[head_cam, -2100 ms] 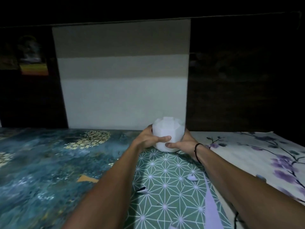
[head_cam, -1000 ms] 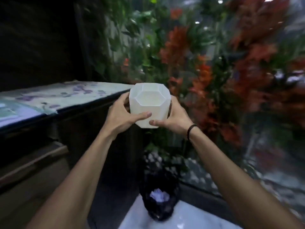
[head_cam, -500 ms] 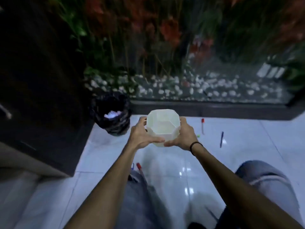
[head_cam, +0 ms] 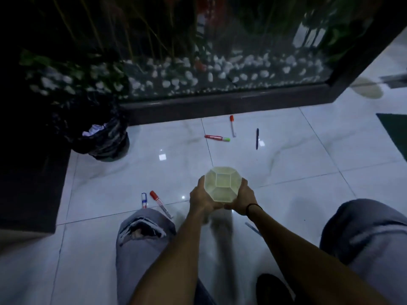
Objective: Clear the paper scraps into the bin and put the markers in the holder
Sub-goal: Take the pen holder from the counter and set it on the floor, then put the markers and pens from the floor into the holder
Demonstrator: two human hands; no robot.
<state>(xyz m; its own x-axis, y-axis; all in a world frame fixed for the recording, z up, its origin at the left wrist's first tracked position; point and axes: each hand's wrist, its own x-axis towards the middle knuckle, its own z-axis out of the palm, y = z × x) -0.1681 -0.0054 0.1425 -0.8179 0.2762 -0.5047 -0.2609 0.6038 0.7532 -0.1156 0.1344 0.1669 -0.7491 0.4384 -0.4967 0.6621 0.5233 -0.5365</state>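
A white faceted holder (head_cam: pixel 222 183) is low over the tiled floor, its open mouth facing me and nothing visible inside. My left hand (head_cam: pixel 201 198) and my right hand (head_cam: pixel 243 200) grip its two sides. Markers lie scattered on the floor: a red one (head_cam: pixel 160 203) and a blue-capped one (head_cam: pixel 144 200) by my left knee, a red-and-green one (head_cam: pixel 217 138), a white one with a red cap (head_cam: pixel 232 126) and a dark pen (head_cam: pixel 257 138) farther off. The black-lined bin (head_cam: pixel 103 139) at the left holds crumpled paper scraps (head_cam: pixel 93 130).
A glass-fronted planter with white pebbles (head_cam: pixel 198 75) and a dark base (head_cam: pixel 220 104) runs along the far side. A dark cabinet (head_cam: pixel 28 172) stands at the left. My knees in grey jeans (head_cam: pixel 143 230) flank my arms. A dark mat (head_cam: pixel 394 133) lies at the right.
I turned away from the patterned table carrying the holder, then lowered it with both hands toward the floor. The view dropped and more markers came into sight.
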